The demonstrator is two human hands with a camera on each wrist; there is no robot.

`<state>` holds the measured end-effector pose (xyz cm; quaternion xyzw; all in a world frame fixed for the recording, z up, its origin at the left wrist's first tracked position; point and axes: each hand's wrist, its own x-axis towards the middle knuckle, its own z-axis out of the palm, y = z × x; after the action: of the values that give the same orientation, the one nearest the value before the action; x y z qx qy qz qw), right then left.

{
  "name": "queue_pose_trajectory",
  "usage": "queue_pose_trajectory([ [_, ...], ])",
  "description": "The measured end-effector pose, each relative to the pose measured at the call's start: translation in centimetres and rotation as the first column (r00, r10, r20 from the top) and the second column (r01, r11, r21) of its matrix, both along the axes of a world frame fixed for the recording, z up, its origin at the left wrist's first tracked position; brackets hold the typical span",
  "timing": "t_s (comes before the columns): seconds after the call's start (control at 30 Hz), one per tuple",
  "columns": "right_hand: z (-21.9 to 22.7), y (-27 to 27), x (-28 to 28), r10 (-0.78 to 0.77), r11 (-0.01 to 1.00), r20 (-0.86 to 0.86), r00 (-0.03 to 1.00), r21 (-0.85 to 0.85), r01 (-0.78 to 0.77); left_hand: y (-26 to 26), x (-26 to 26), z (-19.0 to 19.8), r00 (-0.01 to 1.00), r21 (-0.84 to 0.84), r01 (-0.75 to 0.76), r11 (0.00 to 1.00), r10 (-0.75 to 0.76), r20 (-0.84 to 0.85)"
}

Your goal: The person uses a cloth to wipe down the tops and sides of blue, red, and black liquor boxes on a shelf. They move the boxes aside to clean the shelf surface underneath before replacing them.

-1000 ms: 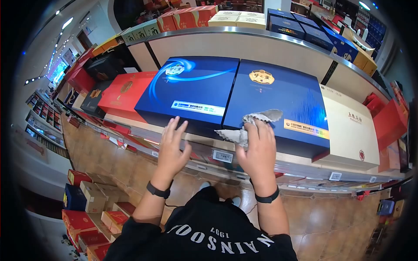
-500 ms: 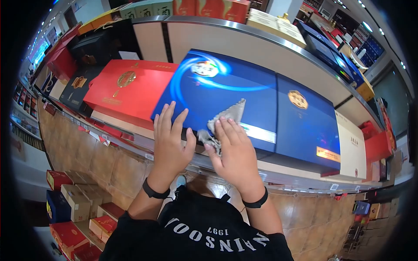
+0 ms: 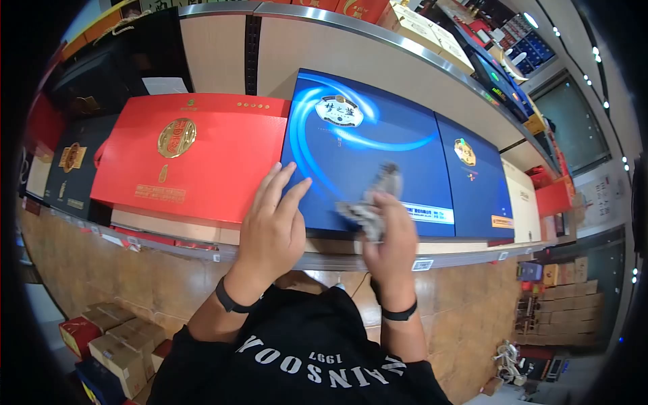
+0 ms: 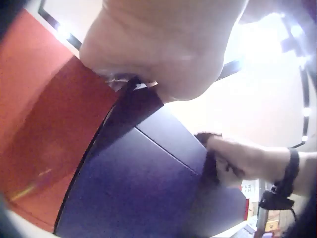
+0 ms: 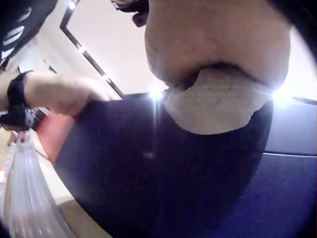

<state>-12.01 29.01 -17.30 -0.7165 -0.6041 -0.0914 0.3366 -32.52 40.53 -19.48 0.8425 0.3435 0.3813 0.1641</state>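
Observation:
My right hand [image 3: 395, 243] holds a crumpled grey cloth [image 3: 386, 185] over the lower front part of a large blue gift box [image 3: 398, 121] with a light-blue swirl. In the right wrist view the cloth [image 5: 215, 106] shows below the palm, against the box's dark front. My left hand [image 3: 273, 226] has its fingers extended at the front left corner of that box, by the border with a flat red gift box [image 3: 223, 152]. Nothing is in its grip. From the left wrist, the red box [image 4: 34, 114] and blue box [image 4: 129, 183] appear side by side.
A second blue box [image 3: 476, 196] and a cream box [image 3: 521, 202] stand to the right on the shelf. Dark boxes [image 3: 84, 152] are at the left. A metal-edged upper shelf [image 3: 351, 30] runs behind. Cardboard cartons [image 3: 121, 354] lie on the floor, lower left.
The cloth in my right hand has gone from the right blue box to the swirl-marked one on its left. My left hand has shifted left to the border with the red box. The view has turned.

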Motion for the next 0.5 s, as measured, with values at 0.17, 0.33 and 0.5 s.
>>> queue_pose_trajectory([
  [0.17,-1.1,-5.3,8.3,-0.361,0.932,-0.05,0.931,0.016,0.362,0.2,-0.9,1.2,0.998,-0.079,0.064,0.995,-0.062,0.031],
  [0.33,-1.2,-6.3,9.9,-0.322,0.946,0.037,0.946,0.05,0.32,1.2,-1.7,1.2,0.991,-0.034,0.137,0.99,-0.137,0.007],
  [0.5,-1.0,-7.6,8.5,-0.239,0.971,-0.043,0.97,0.016,0.24,2.6,-2.9,1.8,0.974,-0.027,0.224,0.974,-0.224,-0.019],
])
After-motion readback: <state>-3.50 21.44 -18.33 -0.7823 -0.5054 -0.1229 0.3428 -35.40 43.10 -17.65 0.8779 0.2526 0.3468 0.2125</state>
